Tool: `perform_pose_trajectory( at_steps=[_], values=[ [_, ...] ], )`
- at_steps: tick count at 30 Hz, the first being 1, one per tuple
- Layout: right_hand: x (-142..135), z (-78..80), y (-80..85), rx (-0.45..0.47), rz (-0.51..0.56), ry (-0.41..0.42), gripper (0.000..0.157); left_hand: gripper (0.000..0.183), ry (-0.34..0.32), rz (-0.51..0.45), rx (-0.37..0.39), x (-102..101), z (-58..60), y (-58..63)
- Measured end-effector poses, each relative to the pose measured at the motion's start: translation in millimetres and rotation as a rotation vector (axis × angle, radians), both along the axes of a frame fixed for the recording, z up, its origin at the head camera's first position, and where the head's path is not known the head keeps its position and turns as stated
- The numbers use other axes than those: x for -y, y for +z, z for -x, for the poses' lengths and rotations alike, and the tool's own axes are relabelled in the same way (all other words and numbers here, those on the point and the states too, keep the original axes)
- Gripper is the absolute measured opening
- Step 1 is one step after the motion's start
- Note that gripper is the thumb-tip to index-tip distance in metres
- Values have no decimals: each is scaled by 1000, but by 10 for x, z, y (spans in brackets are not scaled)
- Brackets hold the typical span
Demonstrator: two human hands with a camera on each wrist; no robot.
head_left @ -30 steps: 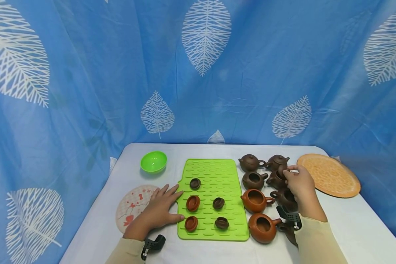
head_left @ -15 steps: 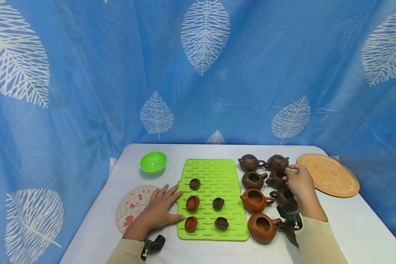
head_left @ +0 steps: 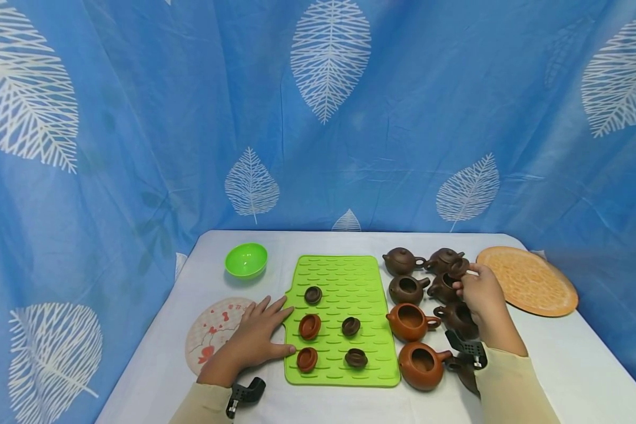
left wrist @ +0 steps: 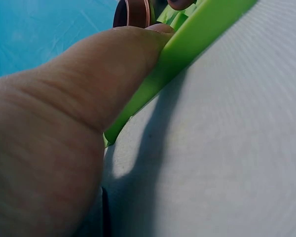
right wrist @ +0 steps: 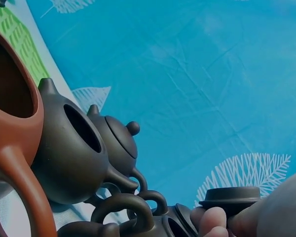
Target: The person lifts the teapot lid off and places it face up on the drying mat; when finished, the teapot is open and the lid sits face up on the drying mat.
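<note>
In the head view my right hand [head_left: 482, 297] pinches a dark brown teapot lid [head_left: 459, 268] above a lidless dark teapot [head_left: 443, 288]. The right wrist view shows the lid [right wrist: 232, 196] with its rim side up between thumb and fingers. My left hand [head_left: 259, 335] lies spread, fingertips and thumb on the left edge of a green mat [head_left: 339, 274]. On that mat lie several small lids, among them a dark lid [head_left: 313, 295] and a reddish lid [head_left: 310, 326]. In the left wrist view the thumb [left wrist: 103, 69] touches the mat's edge.
Lidless teapots stand right of the mat, including two reddish teapots [head_left: 423, 366]. Two lidded dark teapots [head_left: 401, 261] are at the back. A green bowl [head_left: 247, 261] stands back left, a patterned round mat [head_left: 212, 335] lies near my left hand, and an orange round board [head_left: 530, 281] lies right.
The lid in my right hand has turned over, and its rim side now shows. The hand itself has barely shifted. My left hand stays in place.
</note>
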State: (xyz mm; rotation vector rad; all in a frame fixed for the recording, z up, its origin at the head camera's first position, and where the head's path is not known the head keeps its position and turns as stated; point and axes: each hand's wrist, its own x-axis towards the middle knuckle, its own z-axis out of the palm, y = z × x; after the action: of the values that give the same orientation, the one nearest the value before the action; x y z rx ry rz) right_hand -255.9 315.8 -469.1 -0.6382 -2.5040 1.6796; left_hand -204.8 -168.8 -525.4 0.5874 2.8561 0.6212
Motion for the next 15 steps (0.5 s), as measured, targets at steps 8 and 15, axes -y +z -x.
perform_pose_trajectory(
  at_steps=[8,15],
  values=[
    [-2,23,-7,-9,30,-3,56,92,5,-1,6,-10,-10,21],
    [14,23,24,-22,62,17,53,92,6,4,-4,-2,2,-3]
  ],
)
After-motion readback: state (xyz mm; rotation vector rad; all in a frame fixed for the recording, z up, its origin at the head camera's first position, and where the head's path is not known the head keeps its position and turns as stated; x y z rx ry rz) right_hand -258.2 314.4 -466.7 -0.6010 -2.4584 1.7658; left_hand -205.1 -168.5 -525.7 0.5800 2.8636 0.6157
